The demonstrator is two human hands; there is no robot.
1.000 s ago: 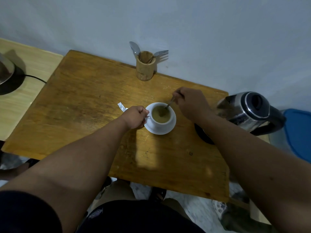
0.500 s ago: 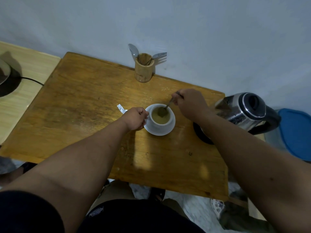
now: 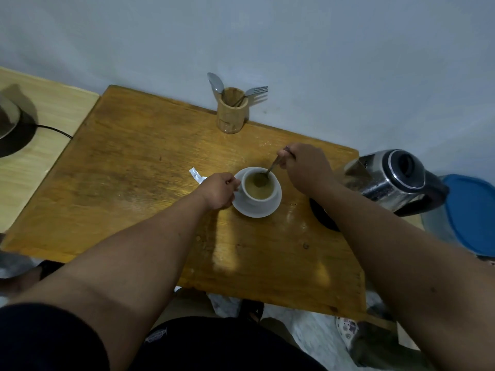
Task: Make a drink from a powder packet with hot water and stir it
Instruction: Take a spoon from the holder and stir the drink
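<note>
A white cup full of light brown drink stands on a white saucer in the middle of the wooden table. My left hand is closed at the cup's left side, where the handle is hidden under the fingers. My right hand pinches the handle of a metal spoon, whose bowl dips into the drink. A torn white packet lies flat just left of my left hand.
A steel electric kettle stands at the table's right edge, its black base partly under my right arm. A wooden cutlery holder with a spoon and fork stands by the wall. A blue-lidded container is at far right.
The spoon's bowl has shifted slightly within the cup while my right hand stays on it. My left hand stays at the cup. The view has drifted a little.
</note>
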